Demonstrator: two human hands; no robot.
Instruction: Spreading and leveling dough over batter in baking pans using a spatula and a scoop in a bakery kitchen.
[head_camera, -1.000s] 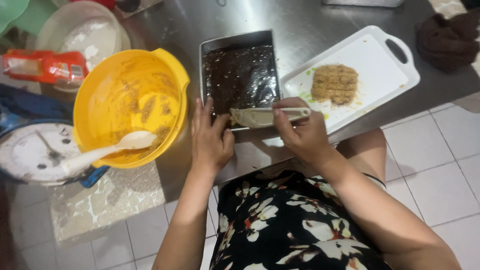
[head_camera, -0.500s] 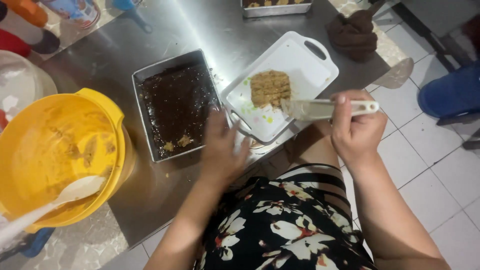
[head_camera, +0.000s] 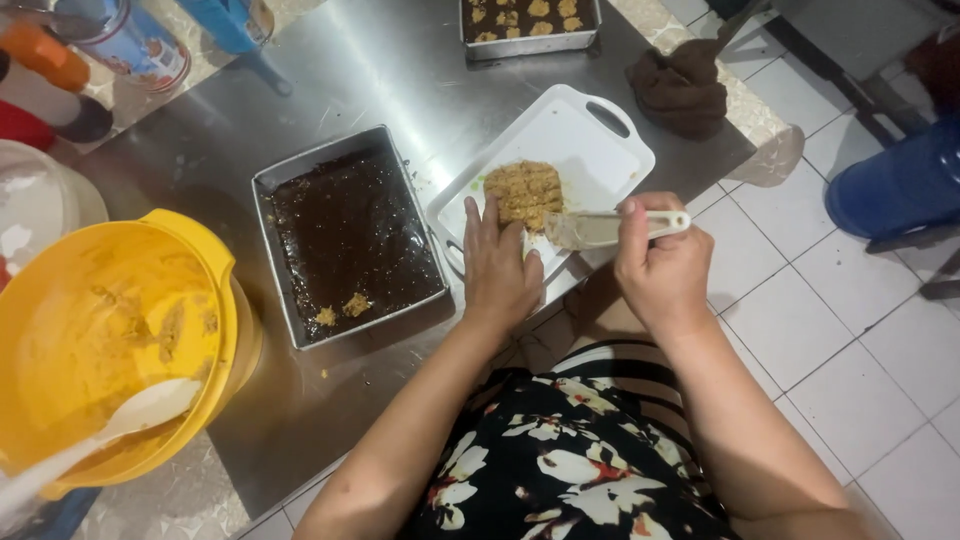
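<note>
Where left hand (head_camera: 500, 268) rests, white tray (head_camera: 600, 150) edge hidden.

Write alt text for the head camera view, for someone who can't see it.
A person's right hand holds a pale knife against a scored tan slab on a white cutting board, while the left hand steadies the slab. Beside it on the steel table sit a pan of dark batter and a yellow bowl.

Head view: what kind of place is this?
Probably a home or small baking kitchen: a steel table holds a baking pan of dark batter, a yellow mixing bowl and a white tray with a scored biscuit slab.
</note>
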